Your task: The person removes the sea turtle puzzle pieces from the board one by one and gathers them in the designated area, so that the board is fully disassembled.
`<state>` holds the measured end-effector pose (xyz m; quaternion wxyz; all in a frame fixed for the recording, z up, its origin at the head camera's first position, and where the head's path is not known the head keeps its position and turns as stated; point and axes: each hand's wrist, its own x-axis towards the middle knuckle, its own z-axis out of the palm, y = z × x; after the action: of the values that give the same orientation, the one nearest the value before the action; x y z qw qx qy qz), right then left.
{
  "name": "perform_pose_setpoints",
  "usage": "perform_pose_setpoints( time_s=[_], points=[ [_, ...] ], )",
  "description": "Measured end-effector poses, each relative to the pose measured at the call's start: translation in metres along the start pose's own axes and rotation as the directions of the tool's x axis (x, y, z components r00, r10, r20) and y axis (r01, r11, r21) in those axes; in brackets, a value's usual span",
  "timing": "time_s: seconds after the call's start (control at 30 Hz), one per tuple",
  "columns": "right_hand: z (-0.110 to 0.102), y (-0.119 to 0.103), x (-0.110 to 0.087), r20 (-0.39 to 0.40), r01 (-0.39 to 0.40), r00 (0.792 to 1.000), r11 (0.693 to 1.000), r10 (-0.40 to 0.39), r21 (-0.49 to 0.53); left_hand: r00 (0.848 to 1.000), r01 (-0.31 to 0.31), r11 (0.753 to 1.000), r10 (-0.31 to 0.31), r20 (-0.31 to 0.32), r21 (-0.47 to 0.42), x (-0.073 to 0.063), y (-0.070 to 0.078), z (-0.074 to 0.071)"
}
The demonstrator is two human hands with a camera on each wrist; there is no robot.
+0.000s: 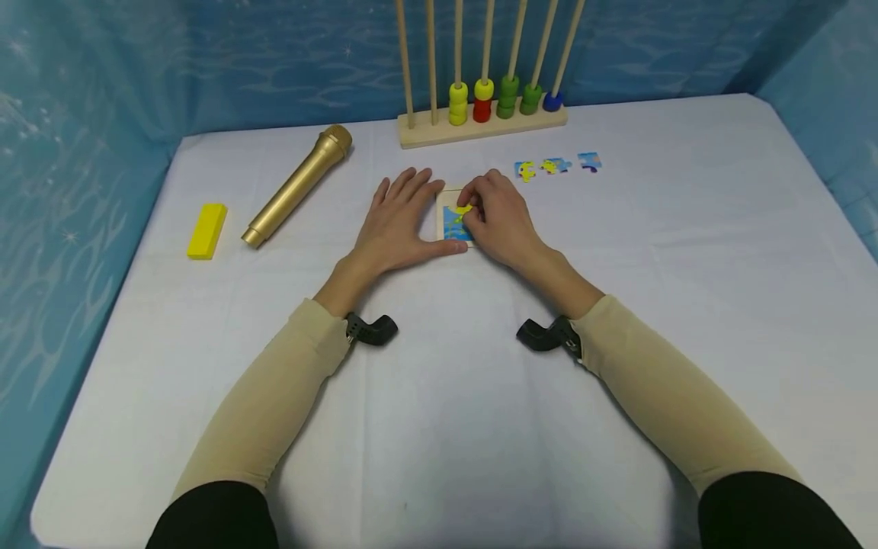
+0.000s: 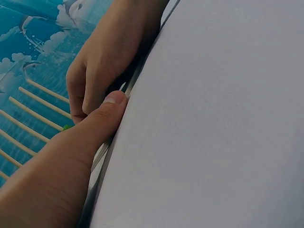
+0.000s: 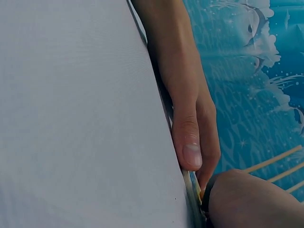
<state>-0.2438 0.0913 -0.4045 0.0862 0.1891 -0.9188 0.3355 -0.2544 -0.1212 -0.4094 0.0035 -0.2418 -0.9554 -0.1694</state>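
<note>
On the near half of the white-covered counter (image 1: pixel 439 427), two tan sleeves (image 1: pixel 264 396) angle inward. Left hand (image 1: pixel 396 223) spread, palm down, thumb laid along the near edge of a small jigsaw tray (image 1: pixel 440 221), forefinger tip by its far left corner. Right hand (image 1: pixel 506 221) over the tray's right side, fingers curled; thumb and forefinger appear to pinch a yellow-marked piece (image 1: pixel 463 209), its seating hidden by the fingers. Tray lies between both hands. Three loose jigsaw pieces (image 1: pixel 551 165) sit beyond and to the right, in a row running left to right, right hand much the nearer. Off left: yellow block (image 1: pixel 207 231), gold microphone (image 1: pixel 296 187) slanting away. Farthest: wooden bead rack (image 1: pixel 439 136), then blue backdrop (image 1: pixel 302 61).
</note>
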Motion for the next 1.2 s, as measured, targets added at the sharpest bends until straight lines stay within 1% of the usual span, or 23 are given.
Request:
perform_pose_setpoints(
  time_s=[0.27,0.47,0.63,0.8,0.87,1.07,1.13,1.2],
  points=[
    [-0.0021,0.0005,0.0001,0.037,-0.022,0.999,1.000,0.022,-0.019,1.000,-0.006,1.000,0.006,0.002,0.000,0.0013,0.0017,0.0009],
    [-0.0025,0.0016,0.0019,0.057,-0.039,0.998,0.999,0.038,0.030,1.000,-0.002,1.000,0.002,0.004,-0.003,0.0011,0.0024,0.0002],
    [-0.0031,0.0018,0.0014,0.053,-0.040,0.998,0.997,0.037,0.061,1.000,-0.001,1.000,0.001,0.005,-0.003,0.0009,0.0023,0.0004],
    [-0.0045,0.0017,0.0012,0.037,-0.043,0.999,0.988,0.038,0.145,1.000,-0.001,1.000,0.001,0.006,0.001,0.0019,0.0020,0.0006],
    [-0.0045,0.0023,0.0012,0.029,-0.032,0.999,0.983,0.028,0.182,1.000,-0.001,1.000,0.001,0.006,-0.001,0.0019,0.0016,0.0006],
    [-0.0030,0.0024,0.0009,0.008,0.051,0.999,0.968,-0.054,0.245,1.000,-0.004,1.000,0.004,0.002,0.011,0.0005,-0.0014,0.0001],
    [-0.0042,0.0014,0.0001,-0.002,0.059,0.998,0.965,-0.061,0.255,1.000,-0.010,1.000,0.010,-0.003,0.007,0.0003,-0.0013,-0.0002],
    [-0.0061,0.0008,-0.0012,-0.015,0.051,0.999,0.964,-0.049,0.260,1.000,-0.015,1.000,0.015,-0.007,0.001,0.0007,-0.0003,-0.0005]
  ],
)
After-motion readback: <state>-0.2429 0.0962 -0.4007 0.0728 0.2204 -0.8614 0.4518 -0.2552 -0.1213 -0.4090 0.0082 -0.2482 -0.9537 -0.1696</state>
